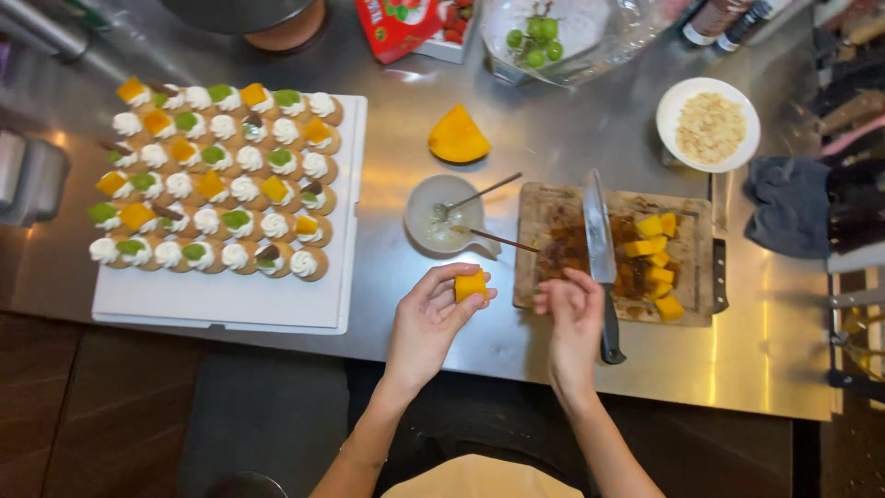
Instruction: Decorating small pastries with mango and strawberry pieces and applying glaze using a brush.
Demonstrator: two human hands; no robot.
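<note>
Left hand (431, 314) pinching a mango cube (470, 285) above the worktop (516, 341); right hand (573, 309) loosely curled, empty, just beside the knife (599, 244) on the board (553, 212). Risk: a nicked finger from the near blade; slippery cube likely to drop from a fingertip-only grip.

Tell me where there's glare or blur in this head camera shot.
Head view: bright glare streaks on the steel counter, strongest near the plastic bag of grapes; the white tray looks slightly overexposed; both hands, left and right, are sharp; the edges bend with wide-angle distortion.
</note>
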